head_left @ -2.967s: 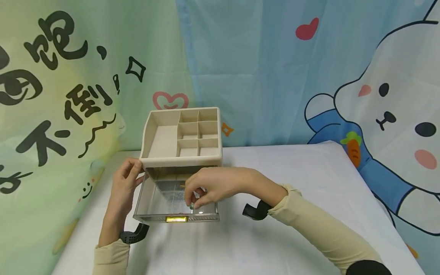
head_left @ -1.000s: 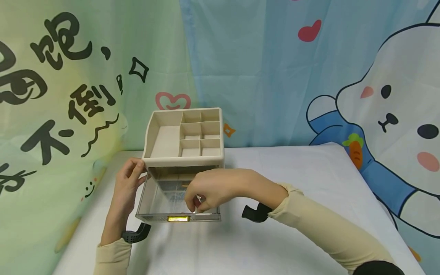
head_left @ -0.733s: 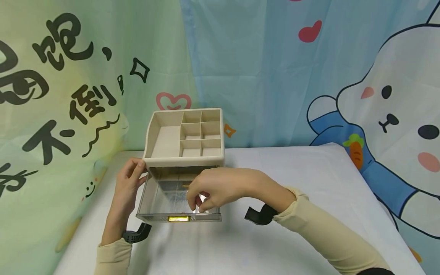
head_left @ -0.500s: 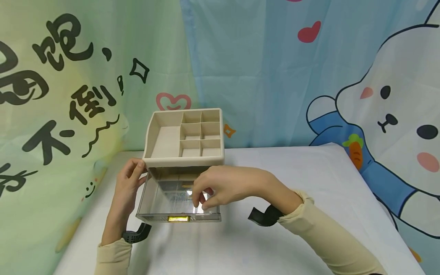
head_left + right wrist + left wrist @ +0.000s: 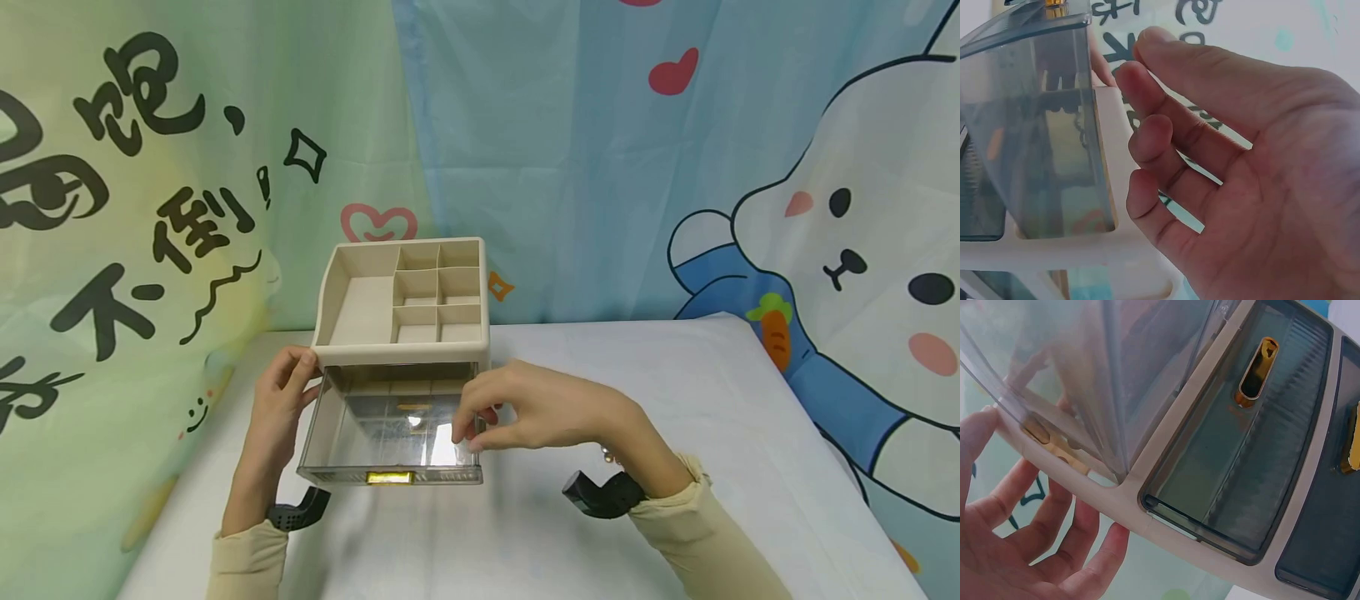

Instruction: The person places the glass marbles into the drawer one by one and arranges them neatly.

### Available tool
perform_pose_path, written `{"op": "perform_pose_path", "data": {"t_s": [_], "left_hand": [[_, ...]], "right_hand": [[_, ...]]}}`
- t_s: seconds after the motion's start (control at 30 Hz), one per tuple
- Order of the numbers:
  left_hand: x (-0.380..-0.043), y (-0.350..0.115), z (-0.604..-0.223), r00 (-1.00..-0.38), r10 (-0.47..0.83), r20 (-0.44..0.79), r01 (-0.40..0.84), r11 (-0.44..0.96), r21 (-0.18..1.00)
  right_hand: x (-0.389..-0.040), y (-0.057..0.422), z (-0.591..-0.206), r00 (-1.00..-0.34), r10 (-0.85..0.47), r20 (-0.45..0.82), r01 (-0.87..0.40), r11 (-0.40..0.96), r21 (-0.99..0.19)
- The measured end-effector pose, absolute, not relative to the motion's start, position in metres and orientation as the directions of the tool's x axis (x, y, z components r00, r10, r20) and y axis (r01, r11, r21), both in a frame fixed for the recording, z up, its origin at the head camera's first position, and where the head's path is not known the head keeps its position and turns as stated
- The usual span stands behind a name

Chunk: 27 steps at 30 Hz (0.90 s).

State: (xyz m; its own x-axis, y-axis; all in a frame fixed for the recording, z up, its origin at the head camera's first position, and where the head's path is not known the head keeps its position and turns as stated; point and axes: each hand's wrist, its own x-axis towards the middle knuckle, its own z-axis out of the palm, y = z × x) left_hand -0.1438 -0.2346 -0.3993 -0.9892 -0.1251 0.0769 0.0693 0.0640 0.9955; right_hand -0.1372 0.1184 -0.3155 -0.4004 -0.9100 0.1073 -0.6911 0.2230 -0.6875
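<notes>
A cream desk organizer (image 5: 401, 354) stands on the table with its clear top drawer (image 5: 375, 475) pulled out. My left hand (image 5: 279, 408) rests against the organizer's left side, and its fingertips touch the cream frame (image 5: 1141, 528) in the left wrist view. Beside the drawer's right wall, my right hand (image 5: 536, 408) hovers with loosely bent fingers. Nothing shows between its fingers (image 5: 1147, 131) in the right wrist view. Bright glints in the drawer make small contents hard to tell.
Several compartments (image 5: 438, 292) form the organizer's top. Below the pulled-out drawer, the left wrist view shows a closed dark drawer (image 5: 1241, 437) with a gold handle (image 5: 1257, 374). A white cloth (image 5: 555, 550) covers the table, and a printed curtain (image 5: 540, 167) hangs behind.
Three seconds ago my right hand pinched a small greenish thing over the drawer; its fingers now hold nothing. The hand has moved right to the drawer's edge. My left hand has stayed against the organizer.
</notes>
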Motion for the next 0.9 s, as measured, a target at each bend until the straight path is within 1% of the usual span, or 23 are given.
{"op": "perform_pose_path", "data": {"t_s": [0.13,0.3,0.63,0.8,0.9], "left_hand": [[-0.144,-0.235,-0.4,-0.989,-0.124,0.077,0.069,0.067,0.995],[-0.144,-0.235,-0.4,-0.989,-0.121,0.079,0.071,0.069,0.995],[-0.143,-0.235,-0.4,-0.99,-0.12,0.067,0.058,0.08,0.995],[-0.143,-0.235,-0.399,-0.991,-0.125,0.054,0.044,0.081,0.996],[-0.143,-0.235,-0.399,-0.99,-0.127,0.053,0.042,0.084,0.996]], "right_hand": [[-0.133,0.128,-0.325,-0.443,-0.886,0.141,-0.651,0.209,-0.73],[-0.126,0.14,-0.336,-0.538,-0.821,0.192,-0.599,0.212,-0.772],[-0.113,0.154,-0.36,-0.677,-0.653,0.339,-0.575,0.183,-0.797],[-0.106,0.157,-0.373,-0.735,-0.566,0.372,-0.561,0.201,-0.803],[-0.101,0.157,-0.382,-0.784,-0.505,0.362,-0.527,0.232,-0.817]]}}
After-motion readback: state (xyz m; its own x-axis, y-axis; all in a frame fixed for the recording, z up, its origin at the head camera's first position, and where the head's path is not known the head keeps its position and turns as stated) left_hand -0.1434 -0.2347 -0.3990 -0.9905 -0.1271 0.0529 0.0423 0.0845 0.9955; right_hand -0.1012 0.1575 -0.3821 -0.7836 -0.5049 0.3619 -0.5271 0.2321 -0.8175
